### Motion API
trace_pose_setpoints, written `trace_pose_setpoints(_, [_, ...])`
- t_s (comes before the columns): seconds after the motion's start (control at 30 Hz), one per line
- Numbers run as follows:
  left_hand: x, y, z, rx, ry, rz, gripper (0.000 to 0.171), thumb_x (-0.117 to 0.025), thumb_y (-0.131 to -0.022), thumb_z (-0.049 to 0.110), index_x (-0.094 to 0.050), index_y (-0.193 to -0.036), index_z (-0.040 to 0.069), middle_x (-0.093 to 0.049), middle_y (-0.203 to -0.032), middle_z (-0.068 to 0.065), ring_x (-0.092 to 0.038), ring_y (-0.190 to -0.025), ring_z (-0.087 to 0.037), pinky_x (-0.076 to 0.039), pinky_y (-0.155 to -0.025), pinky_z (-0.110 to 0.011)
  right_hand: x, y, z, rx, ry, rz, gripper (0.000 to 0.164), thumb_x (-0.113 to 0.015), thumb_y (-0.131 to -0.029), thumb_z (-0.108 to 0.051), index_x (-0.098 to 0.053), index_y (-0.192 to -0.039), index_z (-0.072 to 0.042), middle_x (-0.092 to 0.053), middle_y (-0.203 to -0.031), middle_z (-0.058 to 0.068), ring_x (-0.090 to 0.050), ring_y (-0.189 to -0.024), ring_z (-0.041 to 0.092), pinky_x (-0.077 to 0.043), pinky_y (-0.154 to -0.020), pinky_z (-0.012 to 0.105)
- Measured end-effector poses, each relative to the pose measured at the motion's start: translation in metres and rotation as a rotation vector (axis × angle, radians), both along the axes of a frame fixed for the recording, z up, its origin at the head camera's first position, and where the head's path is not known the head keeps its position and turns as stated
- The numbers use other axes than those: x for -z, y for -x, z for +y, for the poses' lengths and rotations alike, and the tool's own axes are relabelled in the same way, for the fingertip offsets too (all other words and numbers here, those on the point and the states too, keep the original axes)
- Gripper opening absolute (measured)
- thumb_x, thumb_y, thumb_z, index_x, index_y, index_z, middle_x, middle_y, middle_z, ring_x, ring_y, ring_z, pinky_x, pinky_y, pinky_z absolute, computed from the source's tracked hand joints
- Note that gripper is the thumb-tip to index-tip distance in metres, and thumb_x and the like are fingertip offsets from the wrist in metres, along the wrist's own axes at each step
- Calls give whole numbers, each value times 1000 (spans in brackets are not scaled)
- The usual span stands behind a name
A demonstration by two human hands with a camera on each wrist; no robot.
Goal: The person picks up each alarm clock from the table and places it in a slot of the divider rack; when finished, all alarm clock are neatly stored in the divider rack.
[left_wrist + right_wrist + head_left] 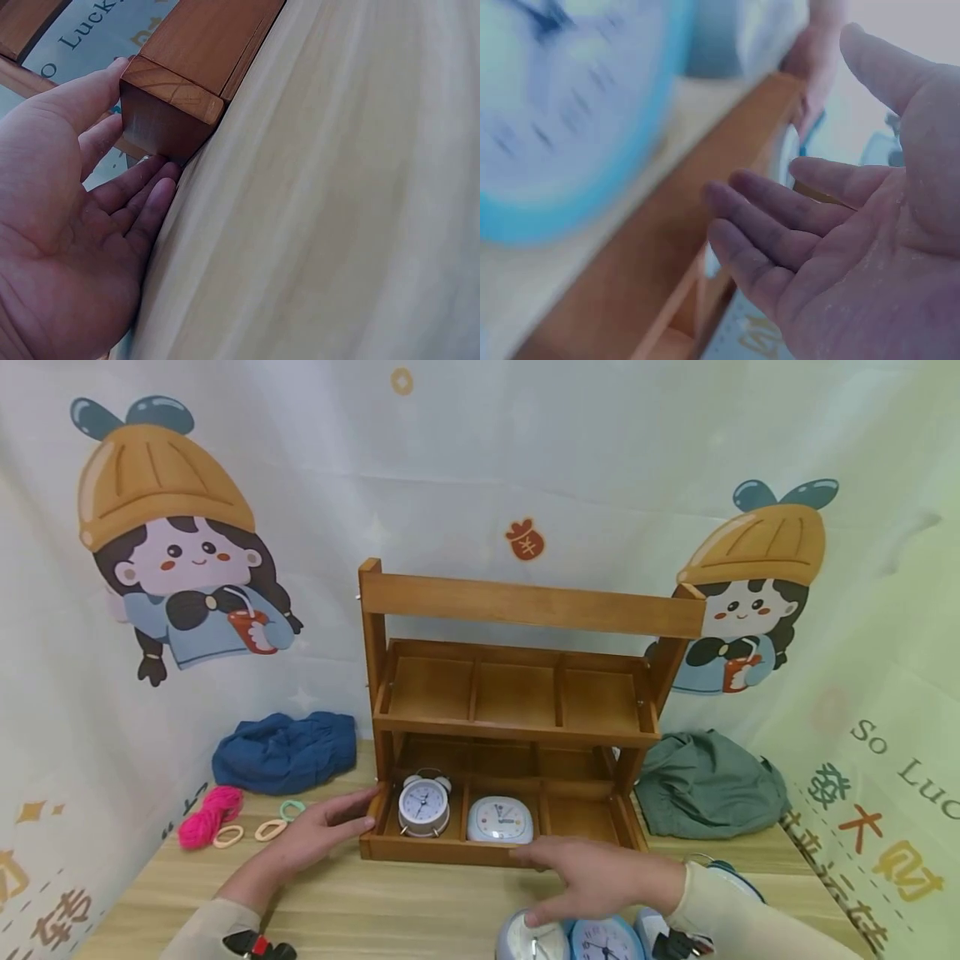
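Note:
A brown two-tier wooden shelf (517,729) with compartments stands on the table. In its lower tier sit a white twin-bell alarm clock (423,802), at the left, and a white rounded clock (500,819) in the middle. My left hand (318,835) touches the shelf's lower left corner, its fingers loosely extended along the side. My right hand (592,872), palm free and fingers extended, hovers by the lower front edge, above several clocks. Among those are a white round clock (532,937) and a blue round clock (606,939), both cut off by the head view's bottom edge.
Left of the shelf lie a blue cloth bundle (285,752), pink yarn (210,817) and several small rings, including a green ring (292,810). A grey-green cloth bundle (708,785) is at the right. A printed curtain (450,468) hangs behind.

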State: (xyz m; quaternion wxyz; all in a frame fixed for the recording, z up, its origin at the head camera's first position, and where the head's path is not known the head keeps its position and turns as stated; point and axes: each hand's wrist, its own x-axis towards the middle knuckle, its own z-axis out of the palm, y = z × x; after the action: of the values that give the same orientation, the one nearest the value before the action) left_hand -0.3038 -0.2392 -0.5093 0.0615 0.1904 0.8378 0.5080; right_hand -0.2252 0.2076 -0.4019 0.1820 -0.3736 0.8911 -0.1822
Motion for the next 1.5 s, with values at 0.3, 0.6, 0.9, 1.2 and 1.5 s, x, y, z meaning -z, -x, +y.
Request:
trace_pose_setpoints(0.3, [1, -1, -2, -20, 6, -15, 65, -72, -111, 41, -53, -168, 17, -48, -172, -11, -39, -161, -39, -39, -118, -28, 19, -17, 5, -24, -28, -145, 78, -84, -100, -47, -55, -162, -9, -66, -148, -7, -62, -129, 3, -54, -109, 33])
trace_pose_setpoints(0.6, [0, -1, 0, -10, 21, 7, 64, -71, -111, 39, -53, -168, 17, -49, -172, -11, -41, -160, -38, -41, -118, -29, 33, -19, 6, -108, 4, -36, 80, -90, -94, -47, -62, -157, -8, -65, -150, -6, -59, -136, 6, -53, -109, 31])
trace_pose_setpoints(0.9, [1, -1, 0, -3, 26, 15, 64, -70, -112, 39, -52, -168, 14, -48, -172, -14, -41, -159, -40, -41, -120, -34, 46, -18, 6, -169, 103, 34, 69, -92, -92, -48, -69, -147, -15, -69, -129, -13, -62, -114, -4, -56, -93, 22])
trace_pose_setpoints(1.2, [2, 0, 0, -9, 7, 0, 64, -71, -111, 39, -52, -168, 16, -48, -172, -12, -39, -161, -40, -39, -121, -36, 16, -5, 13, -7, 143, 130, 82, -93, -86, -58, -67, -151, -17, -67, -130, -11, -63, -109, 3, -58, -89, 28])
trace_pose_setpoints(1.5, [-1, -2, 2, -12, 2, -18, 64, -71, -111, 39, -52, -169, 17, -47, -173, -11, -40, -160, -38, -40, -123, -40, -9, 45, 54, 248, 155, 325, 86, -98, -81, -51, -67, -150, -9, -70, -126, 1, -67, -103, 15, -59, -81, 36])
